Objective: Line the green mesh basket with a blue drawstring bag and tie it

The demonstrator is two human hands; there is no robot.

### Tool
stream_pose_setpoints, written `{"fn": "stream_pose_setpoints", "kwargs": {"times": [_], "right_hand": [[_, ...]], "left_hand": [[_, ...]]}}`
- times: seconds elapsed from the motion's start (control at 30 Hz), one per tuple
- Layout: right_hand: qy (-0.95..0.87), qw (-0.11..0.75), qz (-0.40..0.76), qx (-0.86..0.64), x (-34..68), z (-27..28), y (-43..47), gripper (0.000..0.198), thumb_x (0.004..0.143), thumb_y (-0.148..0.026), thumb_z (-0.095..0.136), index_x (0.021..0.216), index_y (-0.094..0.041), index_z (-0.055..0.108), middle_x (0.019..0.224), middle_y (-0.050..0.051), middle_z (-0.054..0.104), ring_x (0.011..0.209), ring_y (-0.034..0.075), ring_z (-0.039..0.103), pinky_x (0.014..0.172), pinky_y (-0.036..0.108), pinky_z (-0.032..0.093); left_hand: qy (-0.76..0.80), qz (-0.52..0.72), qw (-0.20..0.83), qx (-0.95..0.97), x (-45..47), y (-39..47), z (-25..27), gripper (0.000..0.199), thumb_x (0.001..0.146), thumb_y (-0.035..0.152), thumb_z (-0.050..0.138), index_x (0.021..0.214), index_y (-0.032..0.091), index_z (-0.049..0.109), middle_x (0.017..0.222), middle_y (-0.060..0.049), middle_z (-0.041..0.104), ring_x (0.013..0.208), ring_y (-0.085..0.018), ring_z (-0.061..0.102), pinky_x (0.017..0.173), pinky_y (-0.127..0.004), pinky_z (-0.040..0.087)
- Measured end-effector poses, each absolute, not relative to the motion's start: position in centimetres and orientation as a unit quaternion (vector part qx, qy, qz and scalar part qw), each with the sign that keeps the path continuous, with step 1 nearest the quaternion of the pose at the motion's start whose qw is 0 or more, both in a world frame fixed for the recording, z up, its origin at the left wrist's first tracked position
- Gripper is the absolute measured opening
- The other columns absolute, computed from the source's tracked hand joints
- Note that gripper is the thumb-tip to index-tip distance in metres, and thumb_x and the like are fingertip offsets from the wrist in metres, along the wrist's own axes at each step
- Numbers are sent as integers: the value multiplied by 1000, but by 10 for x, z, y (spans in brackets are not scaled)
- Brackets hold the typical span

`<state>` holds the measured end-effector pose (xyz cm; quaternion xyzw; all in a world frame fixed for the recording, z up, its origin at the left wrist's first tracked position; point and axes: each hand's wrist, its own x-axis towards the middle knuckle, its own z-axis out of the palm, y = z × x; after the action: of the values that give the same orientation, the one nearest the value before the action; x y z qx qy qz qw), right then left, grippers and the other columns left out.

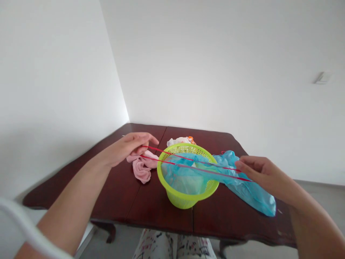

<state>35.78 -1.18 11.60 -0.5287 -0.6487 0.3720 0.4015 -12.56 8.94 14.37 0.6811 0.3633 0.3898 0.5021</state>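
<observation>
A thin blue drawstring trash bag [183, 176] hangs down inside a yellow-green plastic basket [181, 201]. Its red drawstring [159, 159] is pulled taut in two strands across the basket's mouth. My left hand [134, 143], left of the rim, has its fingers closed around one end of the string. At the other end my right hand [256, 171] pinches the string to the right of the basket. More crumpled blue plastic [253, 198] lies on the table under my right hand; whether it joins the bag in the basket I cannot tell.
A pink cloth [142, 167] lies left of the basket. Behind the basket is a crumpled white bag [178, 141] with an orange part. All stand on a dark red-brown wooden table [159, 216] near white walls. My legs are under its front edge.
</observation>
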Motion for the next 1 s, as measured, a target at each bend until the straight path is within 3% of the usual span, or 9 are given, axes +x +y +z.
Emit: {"fn": "stream_pose_setpoints", "kwargs": {"times": [0.1, 0.23, 0.33, 0.37, 0.47, 0.57, 0.67, 0.87, 1.0], "right_hand": [[-687, 361, 370, -511, 366, 119, -15, 71, 97, -82, 88, 64, -23, 71, 59, 0, 56, 56, 13, 42, 51, 29, 32], [-602, 556, 463, -337, 360, 116, -21, 75, 101, -74, 84, 57, -28, 46, 47, -5, 37, 45, 13, 36, 48, 32, 45], [-465, 674, 514, -255, 344, 107, -23, 38, 97, -52, 89, 77, -29, 66, 59, -10, 52, 37, 5, 9, 28, 23, 16], [-437, 692, 516, -253, 336, 104, -23, 17, 95, -44, 88, 94, -32, 76, 73, -11, 66, 39, 3, 0, 27, 21, 4], [-421, 710, 498, -267, 313, 101, -23, 41, 94, -33, 78, 133, -44, 83, 129, -5, 87, 45, 1, -5, 28, 19, -2], [-442, 712, 480, -261, 291, 105, -20, 60, 98, -32, 79, 154, -55, 74, 163, 0, 78, 48, 3, 9, 31, 17, 18], [-455, 719, 465, -243, 274, 108, -15, 67, 109, -54, 75, 172, -63, 56, 173, 4, 72, 47, 5, 26, 36, 22, 33], [-432, 752, 437, -239, 252, 99, 0, 77, 115, -87, 32, 178, -50, 54, 171, 14, 71, 44, 7, 33, 40, 28, 30], [-392, 776, 448, -211, 256, 86, 10, 54, 117, -67, 50, 146, -33, 81, 112, 6, 86, 42, 7, 23, 39, 27, 27]], "left_hand": [[396, 294, 444, 748, -118, 83, 142, 58, 99, 67, 90, 70, 20, 75, 62, 2, 47, 55, -11, 41, 48, -20, 32], [301, 424, 531, 670, -115, 79, 142, 75, 101, 74, 85, 58, 25, 49, 56, 6, 31, 53, -13, 33, 62, -31, 58], [207, 519, 613, 559, -112, 76, 143, 67, 106, 63, 82, 62, 25, 50, 57, 8, 21, 51, -12, 23, 59, -30, 60], [188, 536, 628, 532, -110, 74, 143, 56, 105, 54, 83, 66, 24, 58, 59, 8, 22, 50, -10, 19, 54, -27, 56], [156, 566, 640, 496, -101, 67, 138, 5, 100, 33, 84, 103, 29, 84, 67, 8, 39, 45, -5, 15, 43, -19, 46], [159, 571, 633, 499, -87, 58, 129, 57, 101, 24, 84, 152, 48, 77, 82, 9, 60, 40, 0, 19, 38, -15, 41], [126, 558, 634, 520, -67, 52, 120, 93, 96, 26, 94, 175, 56, 56, 103, 6, 78, 37, 2, 29, 36, -15, 42], [45, 579, 665, 469, -27, 43, 106, 83, 101, 49, 98, 174, 36, 62, 118, 1, 85, 38, 3, 21, 33, -14, 41], [53, 635, 670, 380, -21, 39, 110, 53, 114, 43, 81, 164, 27, 72, 89, 7, 71, 47, -2, 25, 45, -8, 47]]}}
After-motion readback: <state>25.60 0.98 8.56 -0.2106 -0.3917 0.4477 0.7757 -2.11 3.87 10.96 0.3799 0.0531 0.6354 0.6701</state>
